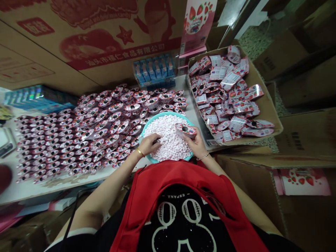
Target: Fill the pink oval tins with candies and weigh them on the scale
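A teal basin (pixel 146 130) full of small pale pink and white candies (pixel 168 134) stands in front of me. My right hand (pixel 196 142) grips a red and white oval packet (pixel 185 130) with a dark round hole on top, over the basin's right side. At the basin's left part, my left hand (pixel 150 144) touches the candies with its fingers curled; whether candies are between the fingertips is too small to tell. Many similar packets (pixel 105 122) stand in rows on the white table (pixel 34 190) to the left.
A cardboard box (pixel 273 115) heaped with flat red and white packets stands right of the basin. Behind the rows are blue packs (pixel 154 71) and a large printed carton (pixel 105 52). More blue packs (pixel 39 98) lie at the back left. Cartons flank the right side.
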### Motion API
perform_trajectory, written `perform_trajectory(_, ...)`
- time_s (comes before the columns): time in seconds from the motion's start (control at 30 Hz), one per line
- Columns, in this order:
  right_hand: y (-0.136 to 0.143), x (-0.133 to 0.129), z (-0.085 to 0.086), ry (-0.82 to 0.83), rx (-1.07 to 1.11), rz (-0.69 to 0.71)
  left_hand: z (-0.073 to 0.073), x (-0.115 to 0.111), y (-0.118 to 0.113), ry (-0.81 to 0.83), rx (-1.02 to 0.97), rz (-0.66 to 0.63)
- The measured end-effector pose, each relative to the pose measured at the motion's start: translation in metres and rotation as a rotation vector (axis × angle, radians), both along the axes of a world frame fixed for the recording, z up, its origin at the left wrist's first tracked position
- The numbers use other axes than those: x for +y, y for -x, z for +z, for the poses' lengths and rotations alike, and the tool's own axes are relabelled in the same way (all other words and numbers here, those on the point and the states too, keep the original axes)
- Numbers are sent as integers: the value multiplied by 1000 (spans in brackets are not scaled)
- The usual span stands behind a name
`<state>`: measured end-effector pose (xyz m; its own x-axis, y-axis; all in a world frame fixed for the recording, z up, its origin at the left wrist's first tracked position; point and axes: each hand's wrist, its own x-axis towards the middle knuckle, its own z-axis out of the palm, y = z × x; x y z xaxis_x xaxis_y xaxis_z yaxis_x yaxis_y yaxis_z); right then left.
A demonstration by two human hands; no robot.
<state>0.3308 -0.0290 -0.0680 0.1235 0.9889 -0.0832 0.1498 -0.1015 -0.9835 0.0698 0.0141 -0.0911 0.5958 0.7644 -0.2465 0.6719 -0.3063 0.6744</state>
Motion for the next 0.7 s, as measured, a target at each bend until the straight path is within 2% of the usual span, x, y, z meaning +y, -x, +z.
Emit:
perform_trajectory(0.1,-17,-7,5,-10,-45,-14,12,-1,5,2,-67,8)
perform_trajectory(0.23,-31,-13,1,-27,-109,-6,35,2,7,-21,-97,-10)
perform_trajectory(0.43,-23,-14,2,-92,-186,92,80,15,-3,-105,-87,-112)
perform_trajectory(0.53,-14,-14,4,-151,-204,136,105,21,-15,-178,17,-199)
perform_trajectory(0.7,-3,-16,4,-193,-225,167,143,22,-40,-260,346,-283)
